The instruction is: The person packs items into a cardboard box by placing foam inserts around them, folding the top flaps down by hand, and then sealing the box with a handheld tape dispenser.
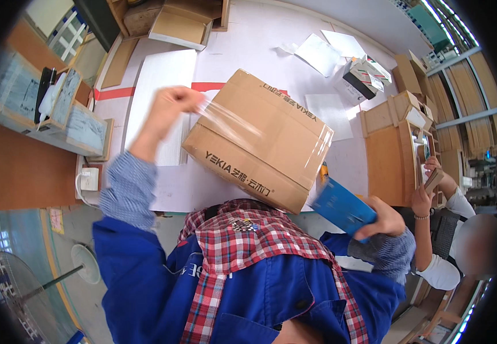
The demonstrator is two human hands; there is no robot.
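A cardboard box (270,124) with printed writing sits at a slant on the table before me. My left hand (168,112), blurred, is raised over the box's left corner. Its fingertips pinch one end of a clear strip of tape (233,122), which runs down onto the box's top. More shiny clear tape covers the box's right edge. At the box's lower right, my right hand (381,221) grips a blue flat-sided object (345,208), too blurred to name surely. A yellow-handled tool (324,170), probably a utility knife, lies partly hidden between that object and the box.
White foam sheet (162,81) lies left of the box. Small boxes (358,81) and papers (317,53) are at back right, an open carton (181,26) at back left. A wooden organizer (384,159) borders the right side, where a co-worker's hands (424,195) hold something.
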